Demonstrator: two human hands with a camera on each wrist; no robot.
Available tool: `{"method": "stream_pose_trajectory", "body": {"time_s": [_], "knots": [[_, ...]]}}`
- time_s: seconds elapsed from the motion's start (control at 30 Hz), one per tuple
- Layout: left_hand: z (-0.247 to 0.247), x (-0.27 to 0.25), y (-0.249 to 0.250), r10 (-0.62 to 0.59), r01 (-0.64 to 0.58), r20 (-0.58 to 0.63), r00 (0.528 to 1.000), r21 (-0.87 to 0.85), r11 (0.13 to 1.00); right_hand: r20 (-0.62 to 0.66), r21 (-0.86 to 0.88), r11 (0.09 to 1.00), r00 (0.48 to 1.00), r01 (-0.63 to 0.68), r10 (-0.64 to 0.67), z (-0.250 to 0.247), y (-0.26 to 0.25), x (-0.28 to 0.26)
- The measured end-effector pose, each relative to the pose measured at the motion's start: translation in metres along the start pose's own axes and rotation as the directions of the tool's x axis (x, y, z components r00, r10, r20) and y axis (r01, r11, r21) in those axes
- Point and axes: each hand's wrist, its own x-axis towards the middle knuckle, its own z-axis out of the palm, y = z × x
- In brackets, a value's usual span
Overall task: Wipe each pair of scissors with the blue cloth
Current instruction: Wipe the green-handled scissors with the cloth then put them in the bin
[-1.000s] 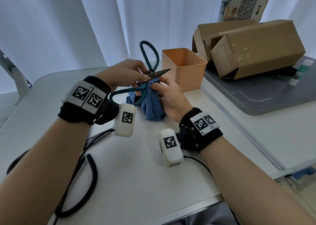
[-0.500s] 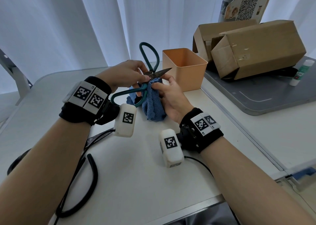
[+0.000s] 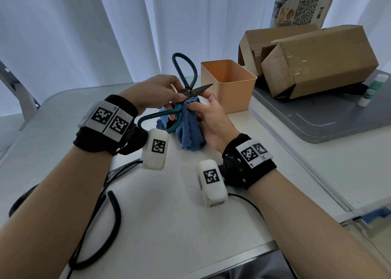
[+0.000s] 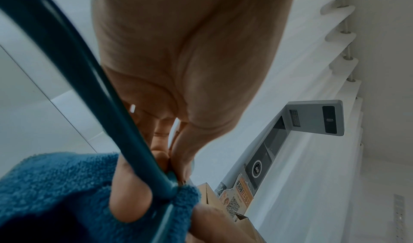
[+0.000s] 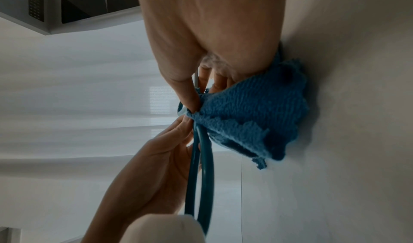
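Note:
A pair of scissors [image 3: 191, 91] with big teal loop handles and short dark blades is held above the white table [image 3: 169, 215], blades pointing right at the orange bin. My left hand [image 3: 160, 92] pinches the scissors near the pivot; its wrist view shows a teal handle [image 4: 93, 95] crossing the palm. My right hand [image 3: 208, 117] grips the bunched blue cloth [image 3: 190, 130] and presses its top against the scissors just below the pivot. In the right wrist view the blue cloth [image 5: 252, 119] bunches under thumb and fingers beside the teal handles [image 5: 201, 167].
An empty orange bin [image 3: 227, 84] stands just right of the blade tips. Behind it lie cardboard boxes [image 3: 317, 60] on a grey tray [image 3: 317, 117], with a white bottle [image 3: 374, 90] at the far right. Black cables [image 3: 101, 225] loop on the table near left.
Both hands and the scissors have barely shifted. The right hand's fingers have worked the cloth slightly against the scissors near the pivot.

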Motion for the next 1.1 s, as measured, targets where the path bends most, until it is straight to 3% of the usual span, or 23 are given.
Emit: {"method": "stream_pose_trajectory", "body": {"time_s": [1.1], "knots": [[0.0000,-0.0011,0.0012,0.003,-0.003,0.017,1.000,0.007,1.000,-0.018,0.010,0.999,0.999,-0.041,0.041,0.0000,-0.0016,0.0018]]}}
